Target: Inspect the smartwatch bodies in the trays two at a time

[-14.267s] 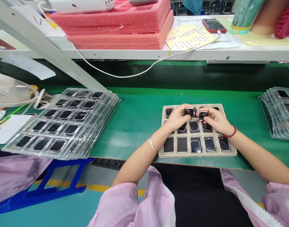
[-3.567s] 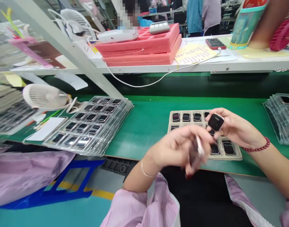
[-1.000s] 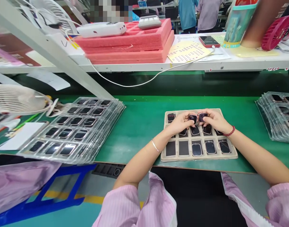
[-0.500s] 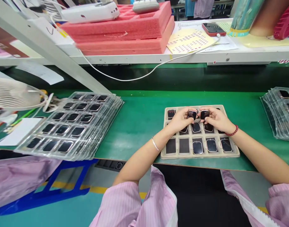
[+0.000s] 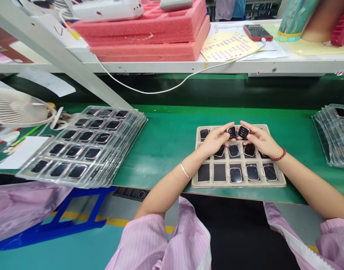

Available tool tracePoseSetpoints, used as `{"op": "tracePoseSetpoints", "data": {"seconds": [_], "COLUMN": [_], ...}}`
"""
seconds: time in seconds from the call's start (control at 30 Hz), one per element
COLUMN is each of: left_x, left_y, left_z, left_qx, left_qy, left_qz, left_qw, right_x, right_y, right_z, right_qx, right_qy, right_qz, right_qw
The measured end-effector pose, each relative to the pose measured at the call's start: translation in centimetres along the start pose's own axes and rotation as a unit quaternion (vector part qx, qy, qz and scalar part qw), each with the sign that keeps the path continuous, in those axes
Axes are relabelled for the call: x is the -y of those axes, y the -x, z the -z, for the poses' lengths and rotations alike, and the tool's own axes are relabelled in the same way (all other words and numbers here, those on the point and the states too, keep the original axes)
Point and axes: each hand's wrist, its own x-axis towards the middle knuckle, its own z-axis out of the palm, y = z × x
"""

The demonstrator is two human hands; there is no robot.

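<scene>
Over the back row of a beige tray, my left hand pinches a smartwatch-like piece with a dark square face and rounded corners. Close beside it, my right hand grips a second square watch piece, its face tilted. Several like pieces lie in the tray's pockets, among them a dark watch face in the front row. Two front-left pockets show only dark lining. My hands partly cover the back rows.
A stack of clear plastic trays with dark watch faces stands on the left, near a white fan. More clear trays are at the right edge. A white cable hangs from the shelf, which bears red foam and a phone.
Both watch pieces have been turned in my fingers and tilted; the right one now leans inward. My fingers have lifted slightly from behind the pieces. The view has shifted a little.
</scene>
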Motion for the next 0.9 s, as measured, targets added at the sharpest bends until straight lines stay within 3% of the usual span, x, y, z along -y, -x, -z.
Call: {"op": "tracePoseSetpoints", "data": {"seconds": [0.17, 0.9], "left_x": [0.21, 0.55], "left_y": [0.03, 0.01], "left_z": [0.27, 0.18], "left_qx": [0.016, 0.012], "left_qy": [-0.001, 0.002], "left_qz": [0.016, 0.022], "left_qw": [1.000, 1.000], "right_x": [-0.13, 0.24], "right_y": [-0.05, -0.02], "right_z": [0.36, 0.06], "right_qx": [0.006, 0.020], "right_qy": [-0.037, 0.029], "right_qz": [-0.017, -0.018], "right_qw": [0.999, 0.999]}}
